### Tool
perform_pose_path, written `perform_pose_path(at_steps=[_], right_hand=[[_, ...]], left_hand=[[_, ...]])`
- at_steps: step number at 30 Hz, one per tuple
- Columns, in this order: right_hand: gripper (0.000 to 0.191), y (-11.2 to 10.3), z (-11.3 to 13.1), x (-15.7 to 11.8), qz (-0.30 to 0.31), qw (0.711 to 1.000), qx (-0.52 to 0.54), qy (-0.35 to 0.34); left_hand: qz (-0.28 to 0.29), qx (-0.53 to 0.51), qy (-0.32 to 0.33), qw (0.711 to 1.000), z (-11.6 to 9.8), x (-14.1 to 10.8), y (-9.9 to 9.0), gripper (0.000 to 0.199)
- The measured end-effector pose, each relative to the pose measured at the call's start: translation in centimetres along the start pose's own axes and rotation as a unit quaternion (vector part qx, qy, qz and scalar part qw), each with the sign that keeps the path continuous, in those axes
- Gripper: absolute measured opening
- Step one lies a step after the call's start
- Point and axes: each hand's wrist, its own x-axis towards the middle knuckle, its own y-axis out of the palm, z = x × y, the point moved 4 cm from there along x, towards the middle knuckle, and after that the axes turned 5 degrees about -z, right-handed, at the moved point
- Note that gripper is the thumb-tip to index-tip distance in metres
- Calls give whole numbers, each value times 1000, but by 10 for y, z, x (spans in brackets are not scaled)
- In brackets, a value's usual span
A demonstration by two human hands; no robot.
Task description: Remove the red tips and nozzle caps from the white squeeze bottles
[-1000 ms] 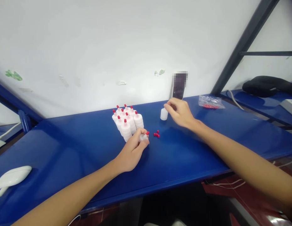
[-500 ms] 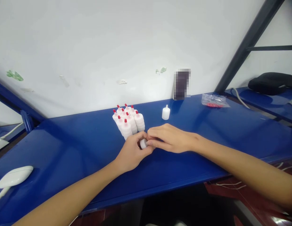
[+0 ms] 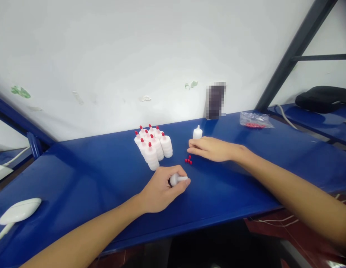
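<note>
My left hand (image 3: 165,188) is wrapped round a white squeeze bottle (image 3: 175,179), tilted so that its pale nozzle points right, with no cap on the nozzle. The bottle's lower body is hidden by my fingers. Over the table, just right of a small cluster of red caps (image 3: 189,160), hovers my right hand (image 3: 208,148). Its thumb and fingers are slightly apart and nothing shows between them. Behind that hand stands another uncapped white bottle (image 3: 197,133), its base covered by my fingers. Several white bottles with red tips (image 3: 154,149) stand grouped to the left.
A clear plastic bag (image 3: 256,121) with red pieces lies at the back right of the blue table (image 3: 86,178). A dark, blurred-out panel (image 3: 215,102) leans on the wall. At the left edge sits a white device (image 3: 20,211) with a cable.
My right hand has left the bottle in my left hand and moved right and away from me, uncovering the red caps. My left hand has come slightly nearer, and the bottle's nozzle now shows.
</note>
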Motion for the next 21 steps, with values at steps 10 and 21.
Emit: perform_pose_path(at_steps=[10,21], right_hand=[[46,9,4,2,17,998,-51,12],[28,13,10,4,6,997,-74,-15]], left_hand=[[8,10,-5,1000,-2,0,1,27],[15,26,-10,999,-1,1,2,26]])
